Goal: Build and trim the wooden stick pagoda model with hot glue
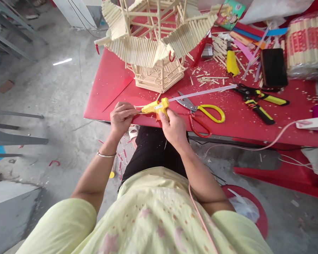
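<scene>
Your pale yellow shirt (159,211) fills the foreground as your right hand (175,129) curls around a yellow glue gun (155,108), its small label (158,106) unreadable, over the near edge of the red table (106,81). Your left hand (122,118), fingers together, pinches what looks like a thin pale stick (139,106) by its nozzle. Beyond stands a stick-built pavilion model (140,51); open scissors (193,108) and yellow-black pliers (250,97) lie rightward.

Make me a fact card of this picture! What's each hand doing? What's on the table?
Left hand: fingers pinched near the tip of the glue gun; whatever they hold is hard to see
Right hand: holding the glue gun
Glue stick: pale, poking out the gun's back
Stick model: on the red table, beyond the hands
Tools: scissors, pliers
Also: phone
</scene>
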Motion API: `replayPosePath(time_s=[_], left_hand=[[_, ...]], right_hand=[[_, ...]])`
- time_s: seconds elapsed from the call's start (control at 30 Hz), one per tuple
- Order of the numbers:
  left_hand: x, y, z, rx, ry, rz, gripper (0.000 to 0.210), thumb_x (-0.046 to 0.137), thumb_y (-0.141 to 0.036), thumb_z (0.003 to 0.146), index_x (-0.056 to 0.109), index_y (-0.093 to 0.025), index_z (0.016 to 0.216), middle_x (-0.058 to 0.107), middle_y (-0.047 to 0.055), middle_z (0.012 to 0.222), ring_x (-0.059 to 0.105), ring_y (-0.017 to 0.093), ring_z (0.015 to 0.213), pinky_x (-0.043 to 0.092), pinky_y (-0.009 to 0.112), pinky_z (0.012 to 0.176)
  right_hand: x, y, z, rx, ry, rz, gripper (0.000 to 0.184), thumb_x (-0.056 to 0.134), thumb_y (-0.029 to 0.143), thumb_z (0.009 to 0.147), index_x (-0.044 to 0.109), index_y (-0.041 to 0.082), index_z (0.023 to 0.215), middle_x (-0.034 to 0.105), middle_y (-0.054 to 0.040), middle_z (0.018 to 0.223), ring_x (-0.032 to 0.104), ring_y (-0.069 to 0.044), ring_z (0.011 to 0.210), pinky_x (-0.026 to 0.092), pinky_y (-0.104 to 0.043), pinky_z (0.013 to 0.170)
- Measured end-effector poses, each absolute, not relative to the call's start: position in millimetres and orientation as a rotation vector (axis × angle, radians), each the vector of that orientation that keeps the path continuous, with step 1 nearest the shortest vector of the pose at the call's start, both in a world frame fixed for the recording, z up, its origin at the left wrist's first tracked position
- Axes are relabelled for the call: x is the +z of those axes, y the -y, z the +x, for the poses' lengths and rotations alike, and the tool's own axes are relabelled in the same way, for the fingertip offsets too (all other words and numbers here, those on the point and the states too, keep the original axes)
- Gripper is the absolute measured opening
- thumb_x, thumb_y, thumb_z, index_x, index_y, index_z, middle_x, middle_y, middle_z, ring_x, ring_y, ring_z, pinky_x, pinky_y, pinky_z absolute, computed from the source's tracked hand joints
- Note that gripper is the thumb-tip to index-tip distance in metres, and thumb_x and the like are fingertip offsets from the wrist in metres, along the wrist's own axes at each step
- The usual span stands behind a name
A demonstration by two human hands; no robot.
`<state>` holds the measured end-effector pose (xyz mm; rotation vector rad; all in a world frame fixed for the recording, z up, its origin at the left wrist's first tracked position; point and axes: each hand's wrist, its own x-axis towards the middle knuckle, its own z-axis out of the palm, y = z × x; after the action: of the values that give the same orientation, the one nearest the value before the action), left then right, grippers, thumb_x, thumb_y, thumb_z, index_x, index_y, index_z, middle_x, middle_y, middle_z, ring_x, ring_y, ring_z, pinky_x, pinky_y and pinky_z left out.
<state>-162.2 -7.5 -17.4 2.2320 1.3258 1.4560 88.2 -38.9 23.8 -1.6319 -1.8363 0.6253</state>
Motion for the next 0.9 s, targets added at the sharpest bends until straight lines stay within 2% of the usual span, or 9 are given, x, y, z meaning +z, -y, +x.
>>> replayPosePath(time_s=[0.4,0.73,0.9], left_hand=[[-16.3,5.9,-160.7,1.473,-1.333,2.266,0.018,0.07,-0.024,0.097,0.086,-0.033,0.094,0.078,0.003,0.087,0.07,0.021,0.093,0.061,0.039,0.083],[-13.1,13.2,-160.3,1.434,-1.279,2.349,0.023,0.068,-0.02,0.097,0.084,-0.034,0.106,0.08,0.004,0.095,0.071,0.023,0.099,0.061,0.041,0.087],[-10.4,15.5,-162.6,1.407,-1.364,2.407,0.022,0.07,-0.021,0.096,0.085,-0.036,0.103,0.079,0.004,0.099,0.069,0.024,0.101,0.06,0.044,0.088]], right_hand=[[24.2,34.9,89.2,0.658,1.844,-1.63,0.059,0.029,0.059,0.112,0.072,0.018,0.115,0.08,-0.0134,0.107,0.072,-0.024,0.089,0.043,-0.031,0.071],[24.0,34.3,89.2,0.661,1.841,-1.652,0.056,0.031,0.057,0.112,0.071,0.018,0.114,0.08,-0.0125,0.105,0.072,-0.023,0.089,0.043,-0.03,0.07],[24.3,33.3,90.0,0.682,1.84,-1.634,0.057,0.029,0.059,0.112,0.07,0.019,0.112,0.079,-0.0123,0.106,0.072,-0.023,0.089,0.044,-0.03,0.071]])
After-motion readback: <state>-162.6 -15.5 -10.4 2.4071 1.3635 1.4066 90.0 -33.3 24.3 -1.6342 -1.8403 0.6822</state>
